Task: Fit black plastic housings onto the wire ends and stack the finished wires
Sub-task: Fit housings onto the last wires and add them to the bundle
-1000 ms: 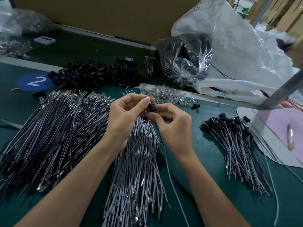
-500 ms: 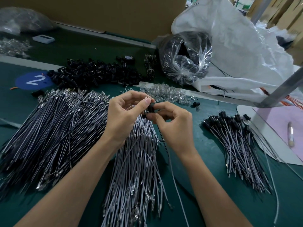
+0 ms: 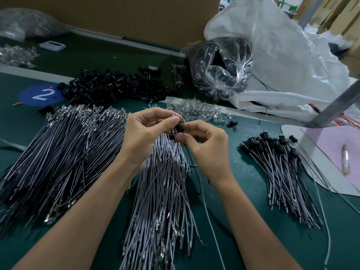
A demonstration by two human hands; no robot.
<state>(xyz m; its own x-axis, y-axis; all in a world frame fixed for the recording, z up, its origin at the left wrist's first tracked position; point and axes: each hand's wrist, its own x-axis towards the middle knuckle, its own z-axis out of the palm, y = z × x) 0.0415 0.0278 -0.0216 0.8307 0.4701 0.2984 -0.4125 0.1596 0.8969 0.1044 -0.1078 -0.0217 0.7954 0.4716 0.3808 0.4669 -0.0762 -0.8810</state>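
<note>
One clear bag [image 3: 220, 75] of black parts beside loose black housings [image 3: 116, 88].

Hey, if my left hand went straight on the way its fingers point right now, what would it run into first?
The left hand points right, so it would first meet the black housing at its fingertips, then the right hand pinching it. Depth is unclear from one view.

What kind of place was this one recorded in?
Probably a factory assembly bench for wiring: bulk piles of cut wires, a heap of black housings, and a numbered blue station marker on the green work surface.
</note>
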